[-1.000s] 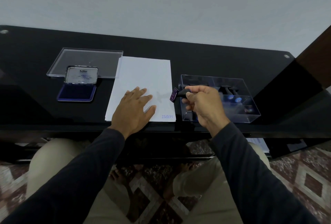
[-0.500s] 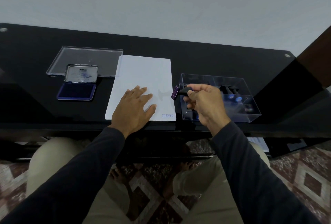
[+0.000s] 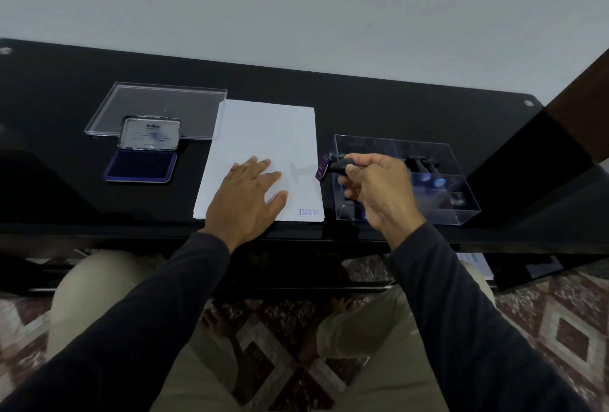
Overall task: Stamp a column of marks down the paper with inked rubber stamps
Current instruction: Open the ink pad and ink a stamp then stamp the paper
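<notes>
one purple "sample" mark (image 3: 308, 212) sits at the near right corner of the smooth white paper (image 3: 267, 134). left hand (image 3: 245, 200) lies flat on it, fingers spread. right hand (image 3: 379, 189) pinches a black rubber stamp (image 3: 331, 166) sideways beside the sheet, over a clear plastic box (image 3: 458, 181); its contents are blurred. the ink pad (image 3: 141, 164) lies open on the glossy black table (image 3: 379, 105).

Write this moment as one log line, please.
left hand: flat on paper | right hand: grips stamp | marks: one, SAMPLE
</notes>
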Available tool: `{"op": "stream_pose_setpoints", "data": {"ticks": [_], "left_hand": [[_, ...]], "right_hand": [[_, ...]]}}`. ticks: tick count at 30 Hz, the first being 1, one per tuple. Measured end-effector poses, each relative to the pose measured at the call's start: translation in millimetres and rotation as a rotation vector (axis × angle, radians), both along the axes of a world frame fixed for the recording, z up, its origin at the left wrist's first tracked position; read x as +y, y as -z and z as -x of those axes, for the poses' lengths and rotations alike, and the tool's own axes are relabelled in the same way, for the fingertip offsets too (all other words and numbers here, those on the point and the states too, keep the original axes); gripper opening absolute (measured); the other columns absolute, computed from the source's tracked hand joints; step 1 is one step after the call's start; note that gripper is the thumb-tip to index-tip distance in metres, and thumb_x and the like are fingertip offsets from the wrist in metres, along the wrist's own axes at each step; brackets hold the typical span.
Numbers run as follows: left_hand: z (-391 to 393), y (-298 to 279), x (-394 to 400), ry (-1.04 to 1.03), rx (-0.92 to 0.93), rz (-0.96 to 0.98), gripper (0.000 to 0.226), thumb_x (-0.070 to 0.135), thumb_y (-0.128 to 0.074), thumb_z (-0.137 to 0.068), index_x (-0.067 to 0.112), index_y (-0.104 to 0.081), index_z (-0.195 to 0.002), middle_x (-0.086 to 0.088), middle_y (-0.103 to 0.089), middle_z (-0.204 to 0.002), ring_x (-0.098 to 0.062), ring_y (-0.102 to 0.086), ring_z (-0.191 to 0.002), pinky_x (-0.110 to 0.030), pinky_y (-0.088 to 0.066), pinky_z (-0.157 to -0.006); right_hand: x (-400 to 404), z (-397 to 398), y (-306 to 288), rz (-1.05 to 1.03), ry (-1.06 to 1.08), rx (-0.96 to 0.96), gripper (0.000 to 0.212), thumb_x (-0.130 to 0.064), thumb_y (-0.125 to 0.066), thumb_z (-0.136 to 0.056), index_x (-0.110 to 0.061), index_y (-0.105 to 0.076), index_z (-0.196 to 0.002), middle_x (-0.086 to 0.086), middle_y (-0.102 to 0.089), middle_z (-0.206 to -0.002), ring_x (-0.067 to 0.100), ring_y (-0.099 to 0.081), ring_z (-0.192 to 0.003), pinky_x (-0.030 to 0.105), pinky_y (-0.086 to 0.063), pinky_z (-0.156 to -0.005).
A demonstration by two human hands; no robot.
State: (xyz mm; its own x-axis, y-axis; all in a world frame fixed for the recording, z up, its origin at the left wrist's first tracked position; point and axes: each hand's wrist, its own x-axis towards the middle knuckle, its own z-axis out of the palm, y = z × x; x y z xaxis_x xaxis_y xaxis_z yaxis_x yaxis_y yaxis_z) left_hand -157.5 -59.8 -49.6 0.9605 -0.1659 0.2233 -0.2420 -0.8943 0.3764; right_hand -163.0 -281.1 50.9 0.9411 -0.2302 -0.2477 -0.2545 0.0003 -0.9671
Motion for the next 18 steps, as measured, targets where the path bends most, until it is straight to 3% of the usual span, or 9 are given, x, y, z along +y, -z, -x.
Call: {"op": "stream_pose_setpoints", "data": {"ticks": [9,13,18], "left_hand": [[-0.9,-5.1,-0.9,0.000,0.038,0.032,0.054,0.053,-0.048,-0.100,0.023,-0.055,-0.144,0.000,-0.039,-0.160,-0.019,-0.024,-0.152,-0.039,-0.012,-0.125],[-1.0,-16.2,6.3,-0.014,0.009,0.131,0.051,0.047,-0.055,-0.099,0.020,-0.057,-0.142,-0.001,-0.041,-0.158,-0.019,-0.024,-0.151,-0.038,-0.020,-0.123],[0.8,-27.4,36.8,-0.074,-0.036,0.087,0.050,0.047,-0.056,-0.099,0.020,-0.058,-0.141,-0.004,-0.044,-0.156,-0.022,-0.026,-0.151,-0.042,-0.021,-0.123]], "right_hand": [[6.6,-1.1,-1.2,-0.009,-0.009,-0.015,0.019,0.005,-0.058,-0.091,-0.008,-0.069,-0.095,0.013,-0.073,-0.088,0.019,-0.067,-0.073,0.028,-0.050,-0.057],[16.3,-4.9,-3.7,-0.008,-0.024,-0.024,0.018,0.005,-0.058,-0.091,-0.007,-0.069,-0.098,0.014,-0.073,-0.091,0.019,-0.068,-0.073,0.026,-0.050,-0.056],[42.9,-13.3,-3.1,-0.021,-0.067,-0.030,0.016,0.005,-0.059,-0.089,-0.004,-0.067,-0.100,0.017,-0.072,-0.097,0.019,-0.068,-0.073,0.030,-0.050,-0.057]]}}
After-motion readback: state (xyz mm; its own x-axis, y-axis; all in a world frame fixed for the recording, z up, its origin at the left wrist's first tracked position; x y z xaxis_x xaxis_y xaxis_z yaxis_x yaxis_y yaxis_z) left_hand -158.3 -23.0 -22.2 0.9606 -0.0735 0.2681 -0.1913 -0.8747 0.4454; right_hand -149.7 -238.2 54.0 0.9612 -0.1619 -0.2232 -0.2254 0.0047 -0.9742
